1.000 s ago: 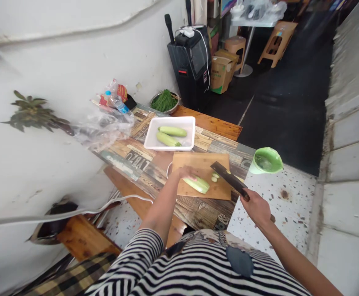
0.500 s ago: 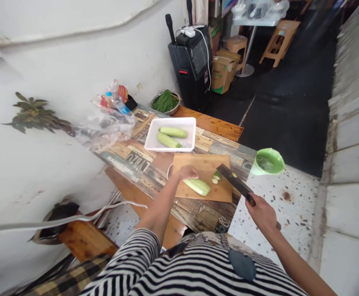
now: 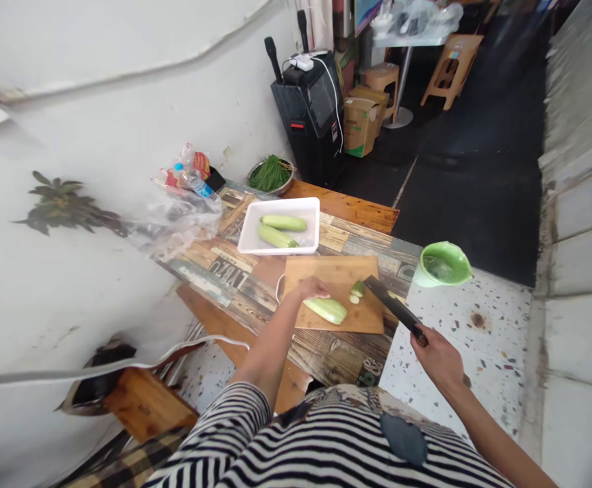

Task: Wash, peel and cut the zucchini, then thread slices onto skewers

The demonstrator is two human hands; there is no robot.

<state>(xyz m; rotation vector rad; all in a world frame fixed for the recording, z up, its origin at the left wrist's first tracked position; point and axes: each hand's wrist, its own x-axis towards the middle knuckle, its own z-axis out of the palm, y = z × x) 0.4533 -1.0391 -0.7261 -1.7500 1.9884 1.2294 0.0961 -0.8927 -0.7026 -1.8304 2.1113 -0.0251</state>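
Note:
A pale green zucchini lies on the wooden cutting board, its far end under my left hand. The fingers of that hand are bent down and closed around the zucchini's end. My right hand grips the handle of a dark cleaver. The blade's tip hangs over the board's right side, apart from the zucchini. Small cut zucchini pieces rest on the board between the zucchini and the cleaver.
Behind the board, a white plastic tray holds two more zucchinis. Green stalks fill a metal bowl farther back. A green container stands at the right on the speckled surface. Plastic bags and a bottle lie at left.
The cleaver and my right hand have shifted slightly right and down, away from the cut pieces. My left hand stays at the zucchini's end. The view has tilted a little.

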